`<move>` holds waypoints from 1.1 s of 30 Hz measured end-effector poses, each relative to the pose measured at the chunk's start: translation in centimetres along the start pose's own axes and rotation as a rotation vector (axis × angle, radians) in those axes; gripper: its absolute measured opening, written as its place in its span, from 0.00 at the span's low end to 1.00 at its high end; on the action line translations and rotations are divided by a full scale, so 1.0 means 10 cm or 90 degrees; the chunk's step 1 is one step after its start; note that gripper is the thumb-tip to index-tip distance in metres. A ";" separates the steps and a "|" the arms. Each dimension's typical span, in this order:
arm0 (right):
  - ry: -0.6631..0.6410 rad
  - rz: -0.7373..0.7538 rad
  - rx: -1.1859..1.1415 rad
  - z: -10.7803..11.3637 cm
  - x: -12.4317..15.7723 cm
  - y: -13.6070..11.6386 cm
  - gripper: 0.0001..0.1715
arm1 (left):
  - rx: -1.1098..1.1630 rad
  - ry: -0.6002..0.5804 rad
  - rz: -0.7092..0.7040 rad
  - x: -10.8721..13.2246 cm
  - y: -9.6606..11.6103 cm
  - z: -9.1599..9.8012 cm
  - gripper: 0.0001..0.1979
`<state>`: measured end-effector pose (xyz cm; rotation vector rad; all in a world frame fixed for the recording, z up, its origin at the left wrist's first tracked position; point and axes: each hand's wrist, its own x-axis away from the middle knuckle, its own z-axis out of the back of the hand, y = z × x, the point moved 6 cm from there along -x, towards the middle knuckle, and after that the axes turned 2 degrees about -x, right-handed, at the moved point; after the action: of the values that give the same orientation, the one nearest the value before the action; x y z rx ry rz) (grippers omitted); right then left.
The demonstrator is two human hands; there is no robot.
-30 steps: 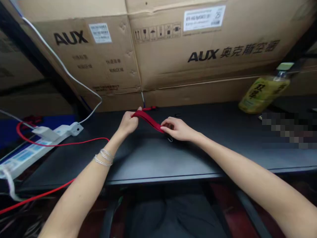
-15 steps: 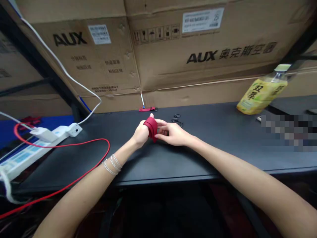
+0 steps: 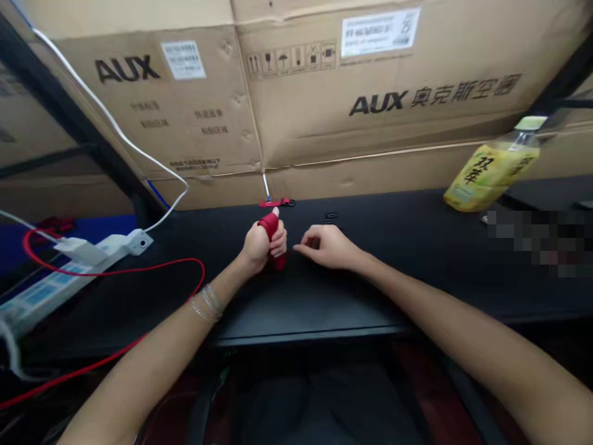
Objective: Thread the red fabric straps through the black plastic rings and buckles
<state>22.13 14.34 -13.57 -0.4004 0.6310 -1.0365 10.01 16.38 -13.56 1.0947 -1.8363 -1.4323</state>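
My left hand [image 3: 259, 247] is closed round a red strap [image 3: 269, 224], its thumb pointing up. The strap is looped over the hand, and its lower end hangs below the curled fingers. A short gap to the right, my right hand [image 3: 327, 246] hovers low over the black table [image 3: 296, 303]. Its fingers are loosely bent, the thumb stands apart from them, and nothing shows between them. Just behind the right hand lie small black wire-like loops [image 3: 331, 216], partly covered by it.
Against the cardboard boxes [image 3: 306, 123] at the back lies a red strap piece with a black buckle [image 3: 278, 203]. A power strip [image 3: 92, 259] and red cable [image 3: 139, 270] are at left. A yellow drink bottle [image 3: 491, 173] stands at right, near a blurred patch.
My right hand has let go of the red strap and sits apart from it. The left hand has moved slightly left, its fingers now curled round the strap.
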 end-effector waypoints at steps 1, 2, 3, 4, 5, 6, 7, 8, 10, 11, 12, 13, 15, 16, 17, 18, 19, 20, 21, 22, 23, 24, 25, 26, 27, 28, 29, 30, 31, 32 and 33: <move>0.001 -0.002 0.002 0.01 0.00 0.00 0.14 | -0.010 -0.015 0.008 0.00 -0.03 -0.02 0.30; 0.000 -0.002 0.002 0.01 0.00 0.01 0.13 | -0.020 -0.031 0.013 0.01 -0.05 -0.04 0.29; 0.000 -0.003 0.004 0.02 0.00 0.02 0.12 | -0.032 -0.044 0.017 0.01 -0.07 -0.06 0.29; 0.004 -0.002 0.013 0.02 0.00 0.03 0.12 | -0.047 -0.056 0.017 0.02 -0.09 -0.08 0.29; 0.006 -0.002 0.030 0.03 0.00 0.04 0.12 | -0.064 -0.062 0.013 0.02 -0.10 -0.08 0.29; 0.005 -0.003 0.052 0.03 0.00 0.06 0.14 | -0.083 -0.062 0.006 0.02 -0.10 -0.08 0.28; -0.003 -0.008 0.076 0.03 0.01 0.08 0.17 | -0.104 -0.057 -0.002 0.02 -0.09 -0.07 0.28; -0.018 -0.015 0.097 0.03 0.01 0.10 0.21 | -0.129 -0.047 -0.009 0.02 -0.09 -0.06 0.28; -0.071 -0.031 0.115 -0.01 0.01 0.13 0.25 | -0.186 -0.016 -0.010 0.02 -0.07 -0.02 0.27; -0.097 -0.038 0.112 -0.03 0.01 0.14 0.24 | -0.216 0.004 -0.004 0.01 -0.07 0.00 0.27; -0.116 -0.043 0.105 -0.04 0.01 0.15 0.22 | -0.243 0.022 0.003 0.01 -0.07 0.02 0.27; -0.128 -0.046 0.096 -0.05 0.01 0.15 0.20 | -0.264 0.037 0.011 0.01 -0.07 0.03 0.27; -0.139 -0.048 0.081 -0.07 0.01 0.14 0.17 | -0.276 0.047 0.028 0.01 -0.07 0.04 0.28; -0.140 -0.047 0.075 -0.08 0.00 0.14 0.16 | -0.267 0.044 0.035 0.01 -0.08 0.03 0.29; -0.138 -0.043 0.071 -0.08 0.00 0.14 0.15 | -0.252 0.035 0.039 0.00 -0.09 0.02 0.30; -0.136 -0.038 0.067 -0.08 0.00 0.14 0.15 | -0.236 0.025 0.044 0.00 -0.10 0.02 0.31; -0.134 -0.035 0.063 -0.09 0.00 0.14 0.15 | -0.222 0.016 0.047 0.00 -0.11 0.02 0.33; -0.132 -0.032 0.057 -0.09 0.01 0.14 0.15 | -0.211 0.010 0.049 -0.01 -0.12 0.02 0.33; -0.128 -0.029 0.051 -0.08 0.01 0.14 0.16 | -0.204 0.005 0.049 -0.01 -0.13 0.02 0.34; -0.124 -0.024 0.044 -0.08 0.01 0.13 0.16 | -0.201 0.002 0.049 -0.02 -0.13 0.03 0.35; -0.123 -0.018 0.040 -0.08 0.01 0.12 0.16 | -0.201 -0.001 0.050 -0.02 -0.14 0.03 0.35; -0.125 -0.010 0.039 -0.08 0.02 0.11 0.17 | -0.202 -0.005 0.051 -0.02 -0.15 0.03 0.35; -0.126 -0.002 0.040 -0.07 0.02 0.10 0.19 | -0.203 -0.011 0.051 -0.03 -0.16 0.03 0.36; -0.127 0.006 0.042 -0.07 0.02 0.08 0.21 | -0.205 -0.017 0.053 -0.03 -0.18 0.02 0.37; -0.128 0.015 0.044 -0.07 0.02 0.07 0.23 | -0.208 -0.021 0.054 -0.04 -0.19 0.02 0.37; -0.128 0.023 0.044 -0.07 0.03 0.06 0.25 | -0.212 -0.026 0.053 -0.04 -0.19 0.01 0.38; -0.128 0.030 0.040 -0.06 0.03 0.05 0.27 | -0.216 -0.030 0.053 -0.05 -0.20 0.01 0.38; -0.127 0.034 0.032 -0.06 0.03 0.04 0.28 | -0.219 -0.034 0.053 -0.05 -0.21 0.00 0.39; -0.127 0.036 0.022 -0.06 0.04 0.03 0.29 | -0.221 -0.038 0.055 -0.05 -0.22 0.00 0.39; -0.129 0.036 0.012 -0.06 0.04 0.02 0.29 | -0.221 -0.043 0.060 -0.06 -0.23 0.01 0.40; -0.133 0.035 0.000 -0.07 0.04 0.02 0.29 | -0.219 -0.048 0.068 -0.06 -0.25 0.01 0.40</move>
<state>21.94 14.01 -14.31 -0.4810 0.4523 -0.9280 10.87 16.70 -15.95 0.7705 -1.5914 -1.6666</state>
